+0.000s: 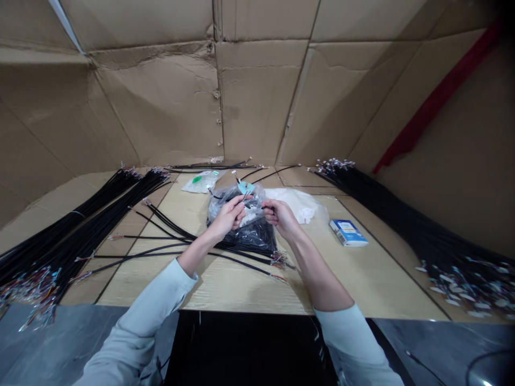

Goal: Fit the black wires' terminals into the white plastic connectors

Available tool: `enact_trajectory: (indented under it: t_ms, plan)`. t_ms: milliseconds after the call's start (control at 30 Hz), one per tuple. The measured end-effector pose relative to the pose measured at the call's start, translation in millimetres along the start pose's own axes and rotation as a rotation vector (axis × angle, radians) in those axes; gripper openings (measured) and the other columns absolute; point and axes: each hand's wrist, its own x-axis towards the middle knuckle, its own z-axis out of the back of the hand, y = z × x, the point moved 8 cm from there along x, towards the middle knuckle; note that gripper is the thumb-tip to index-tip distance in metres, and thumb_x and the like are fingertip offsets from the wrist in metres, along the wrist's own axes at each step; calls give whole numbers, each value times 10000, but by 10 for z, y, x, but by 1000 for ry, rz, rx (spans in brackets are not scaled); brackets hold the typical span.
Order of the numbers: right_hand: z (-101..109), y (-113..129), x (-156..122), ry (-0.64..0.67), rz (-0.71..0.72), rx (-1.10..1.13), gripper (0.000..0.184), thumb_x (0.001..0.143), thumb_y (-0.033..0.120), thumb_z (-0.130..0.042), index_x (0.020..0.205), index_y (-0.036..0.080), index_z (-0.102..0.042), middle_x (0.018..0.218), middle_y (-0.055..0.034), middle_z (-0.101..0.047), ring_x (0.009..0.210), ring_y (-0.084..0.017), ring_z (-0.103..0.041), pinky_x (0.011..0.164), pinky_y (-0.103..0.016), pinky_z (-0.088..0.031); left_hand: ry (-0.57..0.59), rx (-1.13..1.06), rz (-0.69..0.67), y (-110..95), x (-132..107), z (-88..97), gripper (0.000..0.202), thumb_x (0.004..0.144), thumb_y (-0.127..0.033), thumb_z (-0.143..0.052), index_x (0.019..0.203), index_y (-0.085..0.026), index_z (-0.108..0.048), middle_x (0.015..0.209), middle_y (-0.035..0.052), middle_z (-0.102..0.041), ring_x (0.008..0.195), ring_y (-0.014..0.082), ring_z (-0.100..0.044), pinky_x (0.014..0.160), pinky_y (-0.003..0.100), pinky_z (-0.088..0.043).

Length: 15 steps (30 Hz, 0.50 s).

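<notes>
Creased brown cardboard [257,107] walls the far side, its seams rough and torn in places. The pale, smooth tabletop [386,273] spreads before it. A thick sheaf of matte black cables [382,209] fans along the right, tipped with white plugs; two slimmer bundles [116,219] slant along the left, ending in frayed, coloured wires. At the centre sits a crinkled clear bag [257,238] of black coils, a cloudy white bag [309,203] to its right. Over the clear bag, the left hand [229,217] pinches a thin wire end [245,197], fingers curled; the right hand [279,217], likewise curled, grips a small dark tip [263,207]. Whether these join, I cannot tell. Loose cables [175,230] cross near left; a glossy blue-and-white box [348,232] lies right.
</notes>
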Motion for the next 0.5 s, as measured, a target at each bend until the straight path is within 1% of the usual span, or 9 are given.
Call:
enact_trajectory:
  t_ms: [33, 100, 167, 267, 333, 433, 500]
  plan:
    - [-4, 4, -3, 4, 11, -11, 112, 594, 223, -502, 656, 145, -449, 458, 88, -249, 343, -9, -163, 357, -171, -62, 16, -2, -3, 8, 1, -12, 490, 756, -439, -580, 1145, -175, -443, 561, -73, -344, 370, 15, -183, 361, 150, -95]
    - [-8, 14, -13, -1, 28, -39, 124, 605, 238, -503, 672, 143, -461, 458, 87, -256, 346, -10, -167, 361, -173, -62, 13, 5, -17, 17, 5, -18, 430, 751, -407, -586, 1081, -158, -466, 653, -36, -451, 386, 8, -224, 367, 150, -135]
    - [-11, 27, -26, -17, 42, -70, 144, 621, 242, -502, 719, 138, -483, 459, 89, -260, 346, -11, -169, 367, -175, -59, -18, 19, -27, 21, 9, -7, 352, 745, -375, -584, 988, -139, -488, 726, -8, -487, 402, 2, -239, 372, 149, -151]
    - [-38, 39, -38, -20, 52, -117, 165, 656, 247, -514, 776, 136, -491, 454, 95, -265, 346, -13, -171, 377, -178, -52, -66, 40, 15, 49, 11, 14, 264, 748, -323, -557, 930, -138, -504, 677, -31, -421, 400, 1, -214, 369, 145, -106]
    - [-62, 40, -37, -12, 58, -150, 156, 679, 262, -526, 764, 139, -481, 448, 96, -268, 349, -15, -174, 381, -182, -56, -108, 57, 46, 60, 5, 42, 230, 759, -310, -532, 919, -146, -514, 627, -48, -348, 395, 6, -207, 368, 145, -79]
    - [-79, 54, -35, -18, 88, -194, 188, 695, 307, -560, 731, 146, -472, 444, 93, -280, 364, -20, -193, 386, -184, -84, -136, 68, 35, 36, -4, 58, 247, 790, -391, -507, 863, -154, -503, 580, -60, -252, 392, 15, -194, 365, 143, -69]
    - [-76, 81, -45, -37, 122, -211, 259, 678, 367, -607, 700, 154, -461, 444, 88, -293, 379, -26, -209, 390, -188, -101, -112, 70, 15, 21, -7, 32, 299, 786, -451, -515, 821, -156, -482, 564, -65, -235, 387, 17, -184, 362, 144, -72]
